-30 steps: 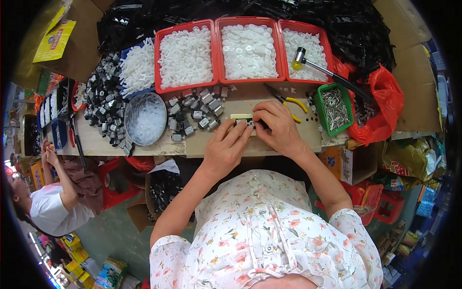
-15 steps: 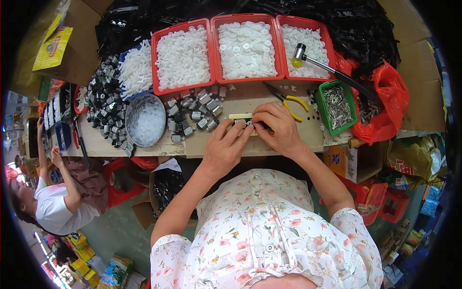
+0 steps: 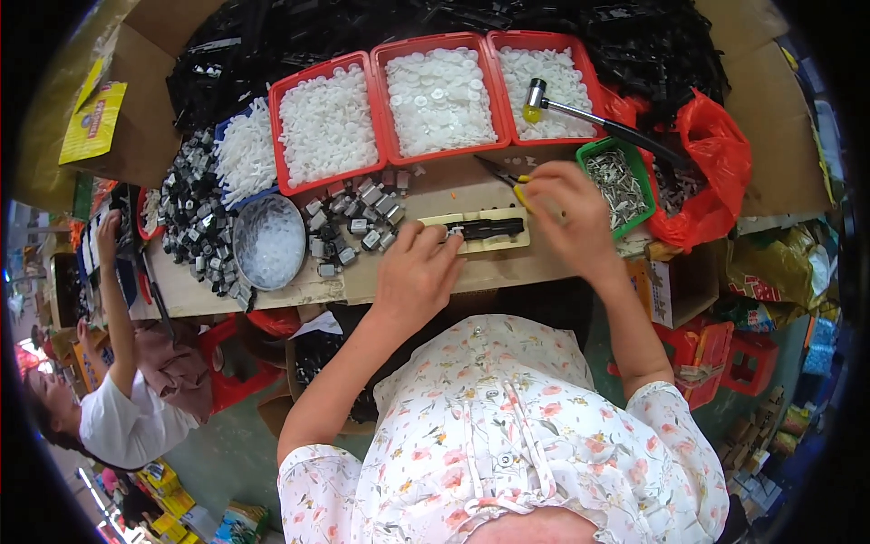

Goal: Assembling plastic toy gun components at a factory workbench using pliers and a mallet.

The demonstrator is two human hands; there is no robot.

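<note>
A cream block (image 3: 509, 242) lies at the table's front edge with a long black plastic housing (image 3: 492, 227) set in it. My left hand (image 3: 416, 269) pinches the left end of the housing; its fingers hide that end, where a small pale piece shows at the fingertips. To the right, my right hand (image 3: 573, 218) has its fingers curled over the yellow handles of a pair of pliers (image 3: 497, 170). The jaws of the pliers point up and left, lying on the table.
Small motors (image 3: 367, 213) lie heaped left of the block, beside a round metal bowl (image 3: 243, 263). Red trays (image 3: 381, 100) of white plastic parts line the back. A hammer (image 3: 589, 116) rests across one. A green tray (image 3: 647, 186) holds metal pieces. A co-worker (image 3: 127, 408) sits at left.
My right hand has left the block and moved right onto the pliers' handles, uncovering the black housing. My left hand stays at the block's left end. The whole view has shifted slightly.
</note>
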